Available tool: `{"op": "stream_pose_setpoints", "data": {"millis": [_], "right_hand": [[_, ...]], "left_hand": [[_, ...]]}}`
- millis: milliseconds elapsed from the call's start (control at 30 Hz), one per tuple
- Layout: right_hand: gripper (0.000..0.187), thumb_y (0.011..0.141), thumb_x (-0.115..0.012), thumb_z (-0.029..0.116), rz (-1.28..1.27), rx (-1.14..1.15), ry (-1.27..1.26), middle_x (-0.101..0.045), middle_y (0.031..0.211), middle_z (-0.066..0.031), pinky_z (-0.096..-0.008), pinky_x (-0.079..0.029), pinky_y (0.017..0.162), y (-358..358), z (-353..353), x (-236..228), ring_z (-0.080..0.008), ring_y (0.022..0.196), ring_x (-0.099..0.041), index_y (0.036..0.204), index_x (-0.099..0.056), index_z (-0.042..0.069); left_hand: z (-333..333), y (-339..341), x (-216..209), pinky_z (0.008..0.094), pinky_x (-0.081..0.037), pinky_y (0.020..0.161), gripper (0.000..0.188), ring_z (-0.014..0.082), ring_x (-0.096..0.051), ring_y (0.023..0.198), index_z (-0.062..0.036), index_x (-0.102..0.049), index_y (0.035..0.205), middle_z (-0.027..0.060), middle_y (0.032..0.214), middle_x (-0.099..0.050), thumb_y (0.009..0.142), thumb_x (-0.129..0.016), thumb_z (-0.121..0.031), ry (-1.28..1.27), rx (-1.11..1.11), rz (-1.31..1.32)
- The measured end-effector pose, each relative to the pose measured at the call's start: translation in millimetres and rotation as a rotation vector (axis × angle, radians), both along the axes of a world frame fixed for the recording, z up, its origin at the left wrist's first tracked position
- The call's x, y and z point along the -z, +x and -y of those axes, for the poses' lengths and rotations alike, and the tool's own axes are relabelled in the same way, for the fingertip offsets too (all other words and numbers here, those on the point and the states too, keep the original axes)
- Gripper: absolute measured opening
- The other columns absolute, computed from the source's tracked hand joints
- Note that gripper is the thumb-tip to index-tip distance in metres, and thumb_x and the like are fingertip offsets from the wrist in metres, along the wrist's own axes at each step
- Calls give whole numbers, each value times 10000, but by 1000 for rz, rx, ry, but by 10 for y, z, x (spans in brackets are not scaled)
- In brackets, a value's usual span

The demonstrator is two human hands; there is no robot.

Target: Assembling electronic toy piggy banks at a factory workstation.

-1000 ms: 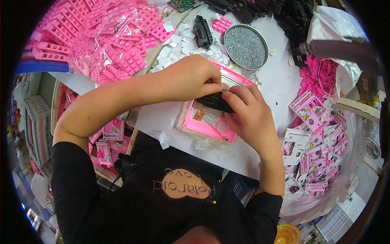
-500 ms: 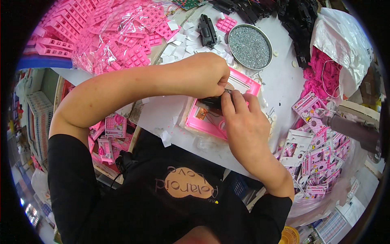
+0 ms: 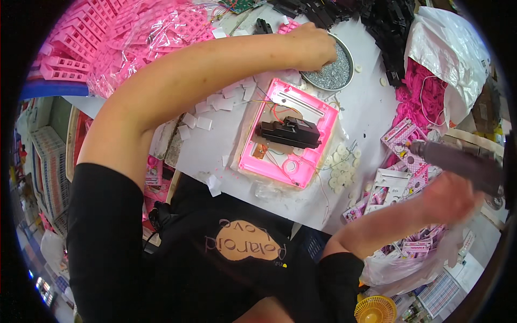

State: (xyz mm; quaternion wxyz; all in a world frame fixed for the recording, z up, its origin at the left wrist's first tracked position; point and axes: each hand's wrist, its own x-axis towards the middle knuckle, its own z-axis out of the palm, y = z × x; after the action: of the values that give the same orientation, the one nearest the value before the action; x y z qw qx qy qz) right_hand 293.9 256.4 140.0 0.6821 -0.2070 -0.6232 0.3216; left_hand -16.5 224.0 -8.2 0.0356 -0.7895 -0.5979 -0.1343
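Note:
My left hand (image 3: 315, 47) is over a round tin (image 3: 353, 65) of small silvery screws (image 3: 335, 74). Its fingers are bunched together at the screws, and whatever they pinch is hidden. In front of me lies a pink plastic casing (image 3: 309, 168), tilted on the table. Across its middle sits a black plastic mechanism (image 3: 290, 133), with thin red and dark wires around it and a small brown circuit board (image 3: 259, 151) beside it. Over to the right, my right hand (image 3: 451, 198) is smeared by motion, just below a dark electric screwdriver (image 3: 455, 164); its grip is unclear.
Pink moulded parts (image 3: 145, 43) in clear plastic heap at far left. White paper squares (image 3: 221, 101) and pale discs (image 3: 342, 167) lie about the casing. Black mechanisms (image 3: 385, 37) pile at the back. Printed pink-and-white panels (image 3: 396, 185) fill a bag at right.
Both hands have left the black mechanism, which now lies uncovered in the casing. My left hand has moved up to the screw tin, my right hand out rightward to the screwdriver.

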Motion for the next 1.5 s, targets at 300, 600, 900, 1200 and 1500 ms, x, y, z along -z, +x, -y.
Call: {"op": "stream_pose_setpoints", "data": {"millis": [300,600,900,1200,1500], "right_hand": [[395,894,-699,80,232,-757,-484,-644,895,-101,-299,-480,759,-999,-82,233,-163,801,-616,1217,-572,-110],[365,896,-692,84,193,-664,-392,-641,876,-102,-287,-485,773,-914,106,352,-158,802,-615,1187,-579,-106],[345,910,-655,79,212,-577,-446,-625,856,-98,-332,-497,767,-808,450,301,-174,789,-606,1200,-548,-76],[296,928,-650,194,-141,-1058,-317,-500,625,-25,-338,-398,520,-743,951,299,-161,529,-471,1147,-480,91],[294,909,-703,191,-7,-1209,-289,-560,668,-42,-361,-452,557,-846,1009,295,-186,553,-538,1095,-504,79]], "left_hand": [[-173,109,41,430,-437,826,179,251,-693,894,-132,-744,884,67,909,-724,895,-612,-252,-105,-35,-112],[-111,97,-59,448,-394,856,169,249,-693,888,-161,-755,893,60,895,-737,882,-630,-273,-149,33,30],[-179,82,-43,462,-411,859,178,275,-701,821,-128,-748,883,74,860,-744,867,-672,-288,-105,-87,4],[1713,515,-534,430,-349,942,129,172,-650,876,-131,-683,938,-7,909,-698,840,-760,-166,96,47,473],[1991,646,-382,415,-344,913,164,159,-645,795,-125,-688,944,-20,887,-695,808,-778,-106,155,-21,691]]}}
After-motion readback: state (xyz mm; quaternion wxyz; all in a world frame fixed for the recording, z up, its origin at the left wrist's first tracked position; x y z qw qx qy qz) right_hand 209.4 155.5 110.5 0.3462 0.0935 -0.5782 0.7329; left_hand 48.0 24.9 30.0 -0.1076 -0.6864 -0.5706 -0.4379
